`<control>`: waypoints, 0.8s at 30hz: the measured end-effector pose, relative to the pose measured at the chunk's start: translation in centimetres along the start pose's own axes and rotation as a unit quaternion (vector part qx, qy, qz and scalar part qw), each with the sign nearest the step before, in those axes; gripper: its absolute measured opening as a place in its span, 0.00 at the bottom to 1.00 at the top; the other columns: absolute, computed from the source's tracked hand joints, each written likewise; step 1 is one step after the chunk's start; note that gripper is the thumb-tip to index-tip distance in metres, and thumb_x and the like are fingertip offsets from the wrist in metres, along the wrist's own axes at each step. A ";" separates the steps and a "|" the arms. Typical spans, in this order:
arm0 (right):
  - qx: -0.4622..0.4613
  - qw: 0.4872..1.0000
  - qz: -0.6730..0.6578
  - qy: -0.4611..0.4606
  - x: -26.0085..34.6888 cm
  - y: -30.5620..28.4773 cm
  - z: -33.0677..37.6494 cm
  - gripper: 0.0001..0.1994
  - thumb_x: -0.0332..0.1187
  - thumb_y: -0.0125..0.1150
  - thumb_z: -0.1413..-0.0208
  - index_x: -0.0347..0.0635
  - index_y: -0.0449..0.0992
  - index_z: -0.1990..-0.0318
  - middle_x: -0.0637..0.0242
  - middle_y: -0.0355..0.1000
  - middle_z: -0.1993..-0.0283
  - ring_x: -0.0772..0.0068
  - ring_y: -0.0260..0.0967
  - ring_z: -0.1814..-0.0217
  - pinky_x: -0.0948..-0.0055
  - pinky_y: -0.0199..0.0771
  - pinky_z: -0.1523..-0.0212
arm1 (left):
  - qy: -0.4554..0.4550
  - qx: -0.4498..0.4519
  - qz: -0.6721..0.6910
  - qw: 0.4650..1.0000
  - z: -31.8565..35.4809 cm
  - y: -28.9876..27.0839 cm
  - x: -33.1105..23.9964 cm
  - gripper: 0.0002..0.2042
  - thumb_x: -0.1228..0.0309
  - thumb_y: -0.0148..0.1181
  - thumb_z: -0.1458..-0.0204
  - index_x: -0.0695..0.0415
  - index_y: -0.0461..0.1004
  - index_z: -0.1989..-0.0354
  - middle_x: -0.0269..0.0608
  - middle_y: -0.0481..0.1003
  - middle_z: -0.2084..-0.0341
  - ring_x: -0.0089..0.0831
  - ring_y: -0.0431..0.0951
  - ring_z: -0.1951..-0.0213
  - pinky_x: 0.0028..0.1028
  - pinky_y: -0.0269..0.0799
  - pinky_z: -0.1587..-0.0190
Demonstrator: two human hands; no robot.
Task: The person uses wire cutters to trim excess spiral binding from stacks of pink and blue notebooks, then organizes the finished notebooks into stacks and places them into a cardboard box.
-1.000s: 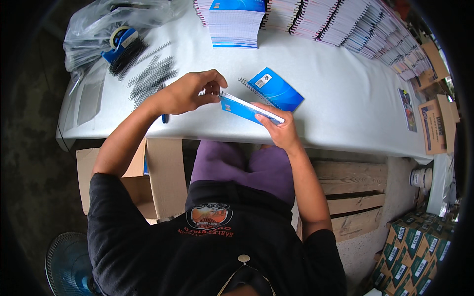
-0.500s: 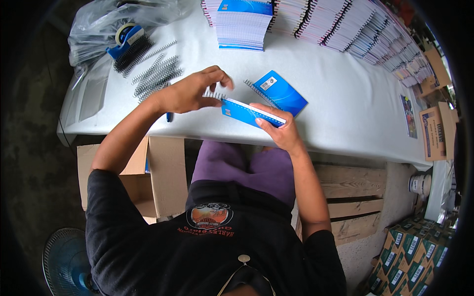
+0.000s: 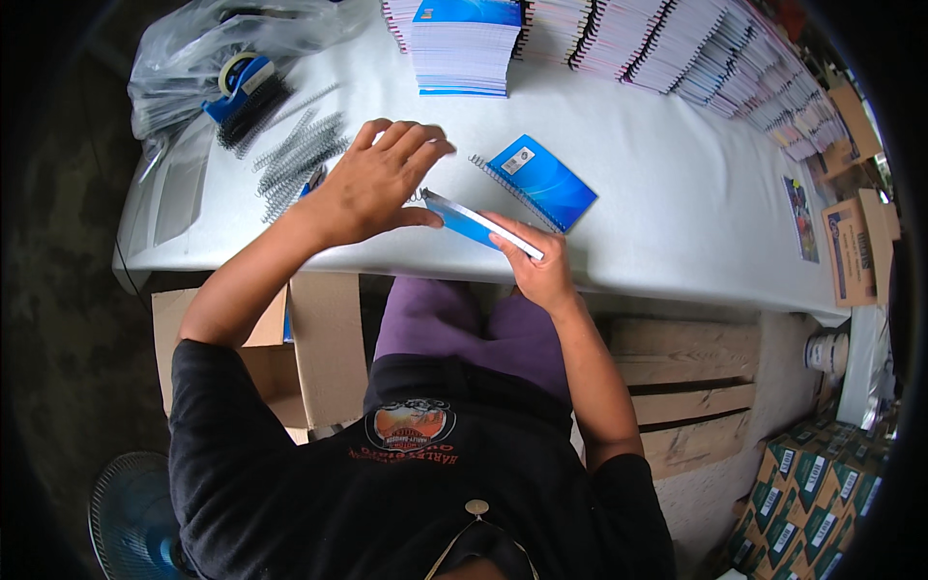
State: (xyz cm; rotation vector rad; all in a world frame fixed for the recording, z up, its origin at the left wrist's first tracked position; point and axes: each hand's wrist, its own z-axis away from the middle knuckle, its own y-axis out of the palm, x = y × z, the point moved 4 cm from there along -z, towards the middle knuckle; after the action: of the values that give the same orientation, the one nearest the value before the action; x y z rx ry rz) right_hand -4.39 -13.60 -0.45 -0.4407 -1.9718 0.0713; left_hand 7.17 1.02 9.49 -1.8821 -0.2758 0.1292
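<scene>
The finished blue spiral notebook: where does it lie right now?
The blue spiral notebook lies flat on the white table, just beyond the right hand.

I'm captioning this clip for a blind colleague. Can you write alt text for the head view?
Seen from above, a seated person holds a thin blue booklet over a white table, right hand gripping it, left hand at its end. A spiral-bound blue notebook lies just beyond, loose wire coils to the left, stacked notebooks along the far edge.
</scene>
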 end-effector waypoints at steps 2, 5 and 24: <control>-0.002 1.000 -0.009 0.004 -0.4 0.0 0.0 0.15 0.19 0.56 0.48 0.38 0.75 0.52 0.58 0.76 0.60 0.71 0.75 0.64 0.77 0.73 0.63 | -0.024 0.160 0.067 0.985 0.3 0.7 1.1 0.18 0.63 0.65 0.57 0.56 0.72 0.59 0.38 0.73 0.62 0.34 0.71 0.54 0.35 0.59 0.47; -0.005 1.000 -0.006 0.003 -0.2 0.0 -0.1 0.15 0.19 0.56 0.48 0.38 0.74 0.52 0.58 0.76 0.60 0.71 0.75 0.64 0.76 0.73 0.63 | -0.035 0.194 0.042 0.979 -0.4 -0.4 0.6 0.18 0.64 0.65 0.57 0.57 0.72 0.58 0.39 0.73 0.60 0.34 0.71 0.52 0.35 0.59 0.46; -0.032 0.998 0.020 -0.055 0.1 0.9 0.2 0.16 0.18 0.56 0.51 0.38 0.75 0.52 0.55 0.76 0.59 0.61 0.76 0.59 0.72 0.75 0.61 | -0.026 -0.092 -0.098 0.991 3.3 4.2 -1.6 0.49 0.33 0.53 0.66 0.63 0.58 0.42 0.56 0.56 0.41 0.57 0.54 0.39 0.58 0.42 0.41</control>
State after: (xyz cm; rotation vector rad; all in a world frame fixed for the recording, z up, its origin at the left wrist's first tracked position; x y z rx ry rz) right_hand -4.41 -12.67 -0.65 -0.5268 -2.0779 0.0585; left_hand 5.37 2.36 4.36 -2.0234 -0.5214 0.0205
